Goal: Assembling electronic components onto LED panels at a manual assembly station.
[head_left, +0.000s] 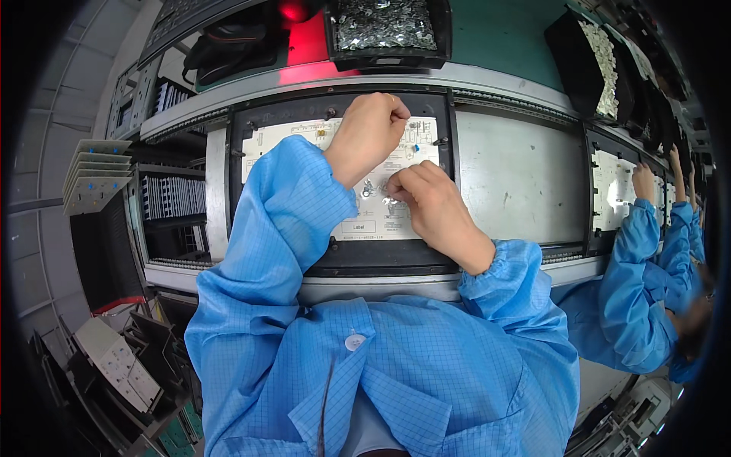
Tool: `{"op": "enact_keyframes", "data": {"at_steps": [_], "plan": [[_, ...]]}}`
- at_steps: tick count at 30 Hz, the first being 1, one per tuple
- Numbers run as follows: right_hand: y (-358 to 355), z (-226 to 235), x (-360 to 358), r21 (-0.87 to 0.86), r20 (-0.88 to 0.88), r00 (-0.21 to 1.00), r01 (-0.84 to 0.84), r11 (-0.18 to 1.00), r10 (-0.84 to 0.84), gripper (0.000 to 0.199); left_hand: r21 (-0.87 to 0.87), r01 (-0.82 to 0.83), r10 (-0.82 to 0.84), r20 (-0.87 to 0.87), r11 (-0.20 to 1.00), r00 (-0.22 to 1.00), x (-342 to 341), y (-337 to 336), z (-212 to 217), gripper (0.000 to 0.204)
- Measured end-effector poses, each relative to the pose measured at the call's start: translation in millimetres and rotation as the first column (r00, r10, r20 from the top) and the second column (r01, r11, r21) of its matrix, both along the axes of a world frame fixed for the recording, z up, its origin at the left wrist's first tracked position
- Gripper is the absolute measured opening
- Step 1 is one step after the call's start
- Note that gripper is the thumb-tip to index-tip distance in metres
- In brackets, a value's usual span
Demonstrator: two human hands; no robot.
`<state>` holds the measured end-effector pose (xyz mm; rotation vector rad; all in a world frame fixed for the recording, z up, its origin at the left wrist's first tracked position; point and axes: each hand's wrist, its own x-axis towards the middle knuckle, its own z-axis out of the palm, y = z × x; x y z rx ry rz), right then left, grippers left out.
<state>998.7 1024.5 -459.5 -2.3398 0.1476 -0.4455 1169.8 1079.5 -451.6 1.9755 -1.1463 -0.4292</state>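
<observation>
A white circuit board [265, 142] with printed markings lies in a black frame [411, 255] in front of me. My left hand [368, 134] reaches across the board's upper part. Its fingers are curled together near the upper right edge, and what they hold, if anything, is hidden. My right hand [438, 204] is over the lower right part, fingers bent into a pinch whose contents I cannot make out. Small shiny metal pieces [391, 202] show just below its fingertips. Another small metal part [368, 187] sits on the board between the hands. A blue component [416, 148] stands near the right edge.
Beyond the conveyor rail [472, 74], a black bin [388, 61] holds many small metal pieces. Another dark bin [601, 68] with pale parts stands at far right. Racked boards [173, 196] are at left. A co-worker's blue sleeve [636, 236] reaches over another board at right.
</observation>
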Motion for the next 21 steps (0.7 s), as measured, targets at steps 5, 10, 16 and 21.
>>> {"op": "enact_keyframes", "data": {"at_steps": [5,10,16,21], "plan": [[-3,0,-2,0.031,0.024,1.000,0.011,0.999,-0.012,0.017,0.037,0.053,-0.052,-0.018,0.998,0.998,1,-3,-1,0.018],[-11,5,-5,0.268,-0.061,0.995,0.093,0.959,-0.080,0.016,0.072,0.052,-0.051,-0.022,0.996,0.998,-1,-5,-1,0.021],[-31,6,-5,0.363,-0.025,0.933,0.344,0.866,-0.360,0.007,0.033,0.042,-0.041,-0.018,0.999,0.999,-4,-9,3,0.016],[-38,7,-2,0.440,-0.026,0.897,0.407,0.801,-0.441,0.006,0.064,0.031,-0.037,0.081,0.997,0.996,-5,-11,-4,0.021]]}}
